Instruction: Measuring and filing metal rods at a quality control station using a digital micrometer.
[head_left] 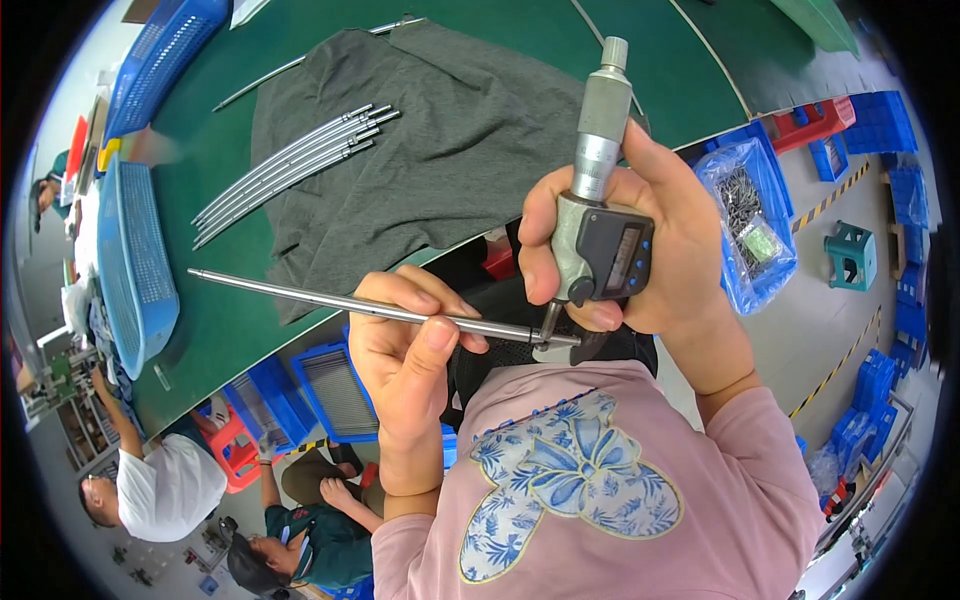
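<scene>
Your left hand (405, 345) grips the slender metal rod (300, 292); your right hand (675, 235) is closed around the digital micrometer (598, 245). The rod's near end sits at the spindle (551, 320); contact cannot be confirmed. Keep the rod square to the spindle, turn the end knob (615, 52) gently, then read the display (626, 257).

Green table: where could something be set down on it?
The green table shows a bare patch between the light-blue basket and the grey cloth, though the rod in the left hand crosses above it. Another lies beyond the cloth, right of the lone rod. Crowded: the cloth's left half, with the rod bundle, and the table's left side.
</scene>
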